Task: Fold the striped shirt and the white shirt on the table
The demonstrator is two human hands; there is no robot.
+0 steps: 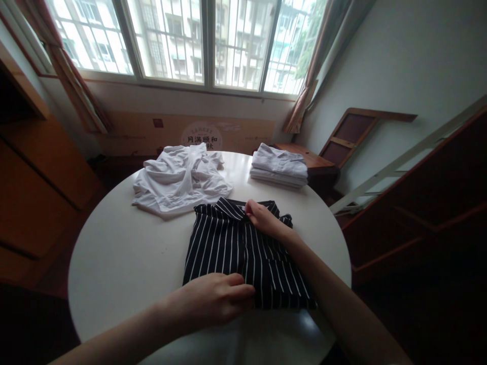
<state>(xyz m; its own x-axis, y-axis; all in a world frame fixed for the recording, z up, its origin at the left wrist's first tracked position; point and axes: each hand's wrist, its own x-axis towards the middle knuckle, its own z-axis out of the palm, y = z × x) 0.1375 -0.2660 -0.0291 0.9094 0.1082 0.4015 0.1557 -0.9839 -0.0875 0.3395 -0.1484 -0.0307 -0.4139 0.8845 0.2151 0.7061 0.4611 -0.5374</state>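
A black shirt with white stripes (216, 243) lies front up on the round white table, its collar toward the window and its lower edge near me. My right hand (262, 218) pinches the shirt at the collar opening. Lower down, my left hand (224, 296) is closed at the shirt's near edge, around the middle of its front, with the fingers curled on the cloth. The shirt's sleeves are mostly out of sight, though a bunched bit of striped cloth shows right of the collar.
Loose white shirts (178, 177) lie crumpled at the table's far left. A neat stack of folded white clothes (278, 167) sits at the far right. The round table (114, 263) has a wooden chair (350, 134) behind it, and a long printed box (133, 134) stands below the window.
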